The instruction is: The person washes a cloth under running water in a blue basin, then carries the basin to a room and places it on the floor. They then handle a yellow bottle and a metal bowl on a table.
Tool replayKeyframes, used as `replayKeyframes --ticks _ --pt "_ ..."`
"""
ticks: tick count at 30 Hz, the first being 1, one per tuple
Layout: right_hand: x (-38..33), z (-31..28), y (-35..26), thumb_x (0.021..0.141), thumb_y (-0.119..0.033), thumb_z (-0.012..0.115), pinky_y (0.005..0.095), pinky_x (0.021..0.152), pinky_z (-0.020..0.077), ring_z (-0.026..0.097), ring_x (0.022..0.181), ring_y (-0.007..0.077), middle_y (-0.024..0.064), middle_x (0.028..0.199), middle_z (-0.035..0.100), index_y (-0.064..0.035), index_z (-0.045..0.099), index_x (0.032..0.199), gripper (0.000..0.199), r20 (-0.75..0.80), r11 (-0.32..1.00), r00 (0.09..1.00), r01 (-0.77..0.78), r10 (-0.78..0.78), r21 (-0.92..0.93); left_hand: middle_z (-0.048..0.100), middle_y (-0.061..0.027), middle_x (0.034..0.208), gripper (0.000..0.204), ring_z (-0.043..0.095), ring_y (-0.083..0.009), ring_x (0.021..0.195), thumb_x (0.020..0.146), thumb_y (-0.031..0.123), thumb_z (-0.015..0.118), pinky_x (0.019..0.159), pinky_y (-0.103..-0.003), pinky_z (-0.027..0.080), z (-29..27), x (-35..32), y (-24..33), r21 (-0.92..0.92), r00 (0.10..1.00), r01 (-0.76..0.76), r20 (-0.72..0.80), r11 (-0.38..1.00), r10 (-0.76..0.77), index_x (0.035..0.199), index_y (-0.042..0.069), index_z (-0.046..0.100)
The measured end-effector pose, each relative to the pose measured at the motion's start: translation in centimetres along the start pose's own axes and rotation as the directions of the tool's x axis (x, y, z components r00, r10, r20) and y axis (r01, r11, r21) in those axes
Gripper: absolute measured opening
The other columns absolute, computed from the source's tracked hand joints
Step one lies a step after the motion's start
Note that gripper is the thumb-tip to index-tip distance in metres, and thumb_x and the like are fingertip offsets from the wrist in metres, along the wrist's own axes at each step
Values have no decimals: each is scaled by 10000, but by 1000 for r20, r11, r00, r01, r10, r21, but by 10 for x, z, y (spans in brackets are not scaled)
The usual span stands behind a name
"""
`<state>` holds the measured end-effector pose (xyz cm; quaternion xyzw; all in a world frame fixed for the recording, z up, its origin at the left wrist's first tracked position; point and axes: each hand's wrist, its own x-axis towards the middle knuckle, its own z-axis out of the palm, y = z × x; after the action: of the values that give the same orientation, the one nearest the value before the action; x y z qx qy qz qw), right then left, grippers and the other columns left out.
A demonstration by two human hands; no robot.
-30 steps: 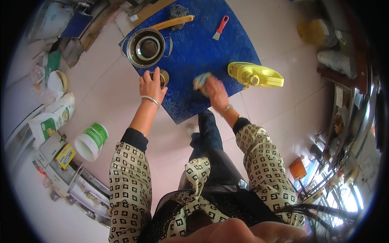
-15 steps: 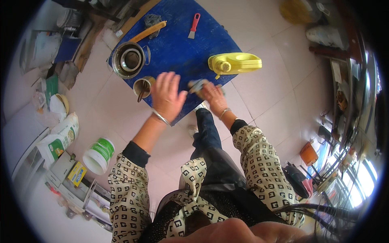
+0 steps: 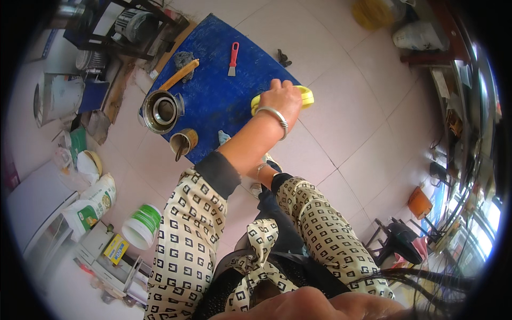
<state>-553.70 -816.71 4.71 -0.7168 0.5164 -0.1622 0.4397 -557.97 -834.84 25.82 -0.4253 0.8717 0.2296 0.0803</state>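
Observation:
My left hand (image 3: pixel 281 100) reaches across to the right, its fingers closed over a yellow plastic jug (image 3: pixel 308 95) at the right edge of the blue table (image 3: pixel 213 48). That forearm covers my right hand; only the wrist and bracelet (image 3: pixel 261 168) show below it. A light blue and white cloth (image 3: pixel 224 137) peeks out on the other side of the forearm, and whether my right hand holds it is hidden. Left of the cloth stands a stained cup (image 3: pixel 191 137) with a handle sticking out. Behind the cup sits a nested metal pot (image 3: pixel 152 117).
A red-handled scraper (image 3: pixel 233 60) lies on the table, with a wooden-handled brush or stick (image 3: pixel 179 74) and grey scouring wool (image 3: pixel 184 56) at its left. A white and green bucket (image 3: pixel 141 229) stands on the floor at left. A dark scrap (image 3: pixel 284 57) lies beyond the table.
My left hand has swung from beside the cup over to the jug and closed on it. My right hand has slipped out of sight under the left forearm. The view has shifted slightly.

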Motion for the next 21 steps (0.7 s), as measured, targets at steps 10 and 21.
replayKeyframes --ticks 10,21 --pt "28 -148 64 791 -117 543 403 1030 310 396 1225 246 79 1258 449 -103 543 1152 361 -133 940 989 -103 62 -327 506 -126 854 247 504 -305 833 627 142 663 665 -376 477 -36 -172 -66 -160 994 -9 -105 987 -8 777 23 507" --pt "124 -179 101 788 -58 467 420 1043 261 278 1314 246 80 1384 345 -51 443 1267 480 -465 673 885 -362 29 -645 545 -149 822 270 515 -326 820 675 197 686 710 -419 450 64 -253 -109 -263 887 458 74 849 -456 761 -8 534"
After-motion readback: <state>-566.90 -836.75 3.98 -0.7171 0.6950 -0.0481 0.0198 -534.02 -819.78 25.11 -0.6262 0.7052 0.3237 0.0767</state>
